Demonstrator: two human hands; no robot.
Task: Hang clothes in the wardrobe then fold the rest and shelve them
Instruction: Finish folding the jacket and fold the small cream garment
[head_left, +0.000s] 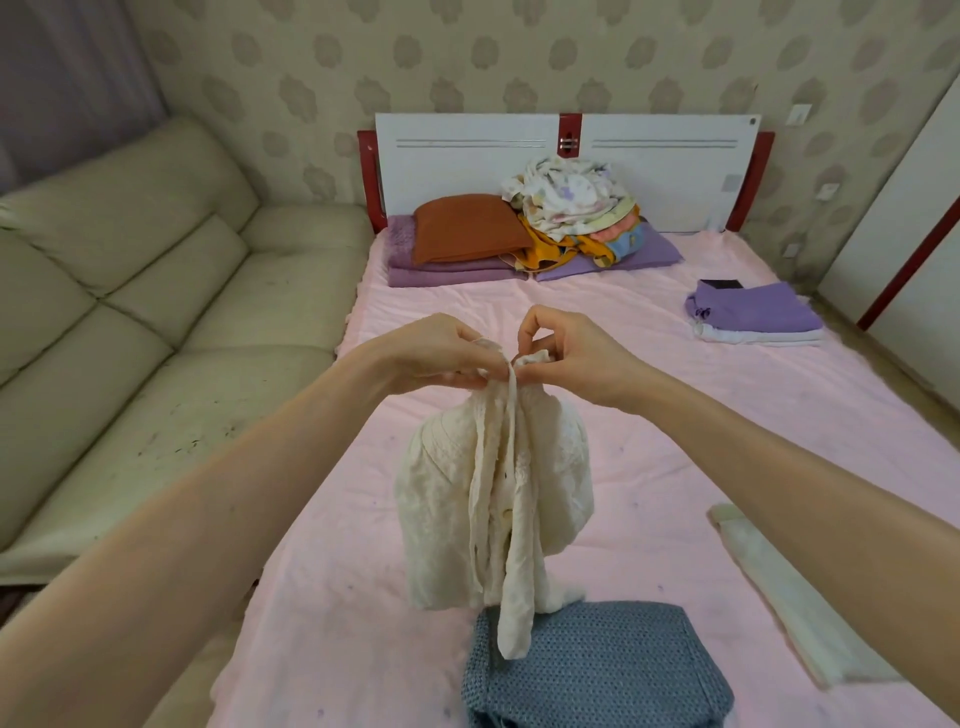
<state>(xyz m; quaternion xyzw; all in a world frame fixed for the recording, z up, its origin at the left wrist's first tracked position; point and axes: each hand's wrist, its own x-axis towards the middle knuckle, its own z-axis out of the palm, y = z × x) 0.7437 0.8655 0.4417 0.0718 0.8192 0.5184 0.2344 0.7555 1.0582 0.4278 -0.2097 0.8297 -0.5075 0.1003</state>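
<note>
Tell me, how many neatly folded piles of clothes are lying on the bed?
2: a grey knit at the near edge, and a purple-and-white stack at the far right. The heap by the headboard may hide more.

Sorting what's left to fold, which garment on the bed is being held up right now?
The cream lace garment, pinched at its top by both hands; the grey knit lies flat.

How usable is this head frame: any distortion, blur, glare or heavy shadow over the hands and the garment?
Head view: wide-angle distortion bows the sofa and the door frame at the right edge; light is soft and even, with no glare or hard shadows; the left hand, the right hand and the cream garment they pinch are sharp enough to read the lace; the forearms at the lower corners look stretched.
</note>
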